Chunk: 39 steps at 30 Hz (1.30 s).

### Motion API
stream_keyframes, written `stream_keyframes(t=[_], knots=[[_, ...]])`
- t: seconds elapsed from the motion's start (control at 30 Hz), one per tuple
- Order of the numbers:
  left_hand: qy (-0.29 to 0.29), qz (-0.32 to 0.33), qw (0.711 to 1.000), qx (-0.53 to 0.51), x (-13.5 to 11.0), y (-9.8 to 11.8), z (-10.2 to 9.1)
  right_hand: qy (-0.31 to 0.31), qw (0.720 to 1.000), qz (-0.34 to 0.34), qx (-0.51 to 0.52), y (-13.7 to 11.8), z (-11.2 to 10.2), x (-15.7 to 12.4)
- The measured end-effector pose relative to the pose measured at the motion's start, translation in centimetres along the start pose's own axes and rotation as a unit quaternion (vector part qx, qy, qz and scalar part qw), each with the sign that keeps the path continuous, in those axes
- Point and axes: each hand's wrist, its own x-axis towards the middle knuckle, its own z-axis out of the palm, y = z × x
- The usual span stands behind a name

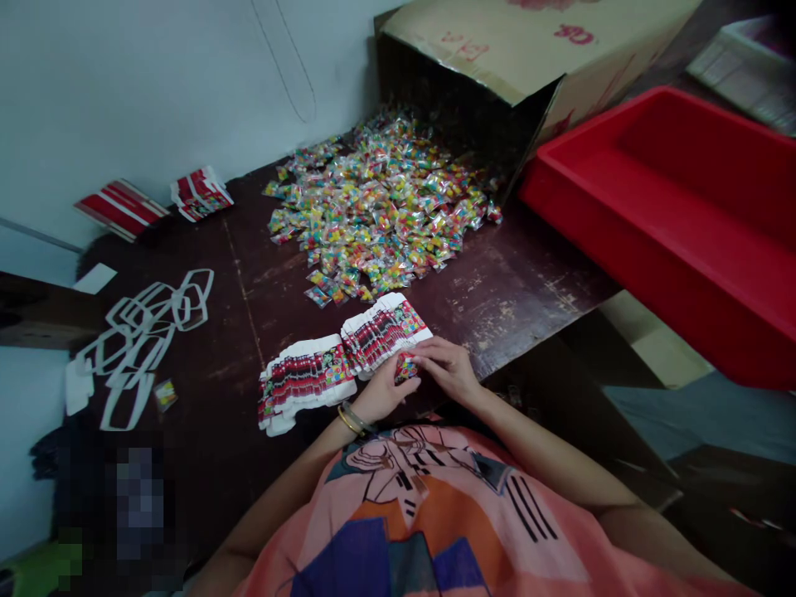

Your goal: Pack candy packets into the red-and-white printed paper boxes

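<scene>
At six o'clock, nearest the camera: patterned shirt [398,514]. From left to right, on a dark table [516,303]: between nine and ten o'clock, a red-and-white bundle [121,207]; at nine, pale loops [144,313] in an overlapping heap; at eight, a lone packet [166,395]; at ten, a carton stack [200,195] against the wall. At seven, a left carton row [306,377], overlapping and fanned. At six, left hand [381,390] with two bangles, closed around a small printed carton [405,367]; just above, a right carton row [384,334]; at twelve, a broad pile of candy packets [379,211]. At five, right hand [453,373], fingers at the small printed carton's edge; cannot tell grip from light touch. At one, an open cardboard box [528,50]; toward three, a red tray [628,249].
</scene>
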Motion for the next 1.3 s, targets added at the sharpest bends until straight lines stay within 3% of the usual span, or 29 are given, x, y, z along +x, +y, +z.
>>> stream_keyframes(t=[0.1,0.27,0.33,0.47,0.57,0.67,0.77,0.87,0.97,1.13,1.2,1.3], knots=[[-0.039,-0.054,0.997,-0.036,-0.1,-0.3,0.3,-0.032,0.999,-0.019,-0.025,-0.1,-0.3,-0.3],[-0.016,-0.034,0.999,-0.036,0.0,-0.7,0.7,-0.042,0.998,0.043,0.008,-0.5,-1.0,0.8],[-0.005,-0.036,0.998,-0.042,-0.1,-0.7,0.5,-0.042,0.999,0.023,-0.002,-0.7,-0.9,0.8],[0.007,-0.056,0.996,-0.064,-0.4,-0.4,0.4,-0.100,0.991,-0.060,-0.060,-1.0,-0.1,-0.1],[0.021,-0.056,0.994,-0.094,-0.4,0.3,1.3,-0.078,0.994,-0.052,-0.058,-1.2,-0.2,-0.6],[-0.028,-0.032,0.988,-0.149,-0.2,1.2,2.3,-0.065,0.997,0.027,-0.010,-2.1,-3.1,-0.1],[-0.087,0.013,0.981,-0.173,0.1,1.4,2.0,-0.199,0.976,0.082,-0.028,-3.8,-8.2,1.0],[-0.036,-0.012,0.986,-0.165,0.3,0.7,0.5,-0.265,0.954,0.061,-0.125,-4.0,-11.0,2.3],[0.010,-0.056,0.982,-0.183,0.1,-0.2,-0.8,-0.240,0.944,-0.021,-0.226,-1.3,-9.2,3.9],[-0.026,-0.091,0.975,-0.202,-1.0,-0.5,-1.9,-0.229,0.921,-0.132,-0.286,4.2,-5.0,6.2],[-0.027,-0.106,0.967,-0.228,-1.4,-0.5,-2.2,-0.192,0.932,-0.151,-0.266,3.9,-4.6,5.8],[-0.035,-0.112,0.929,-0.352,-1.2,-0.4,-2.3,-0.153,0.944,-0.185,-0.227,0.9,-4.0,3.4]])
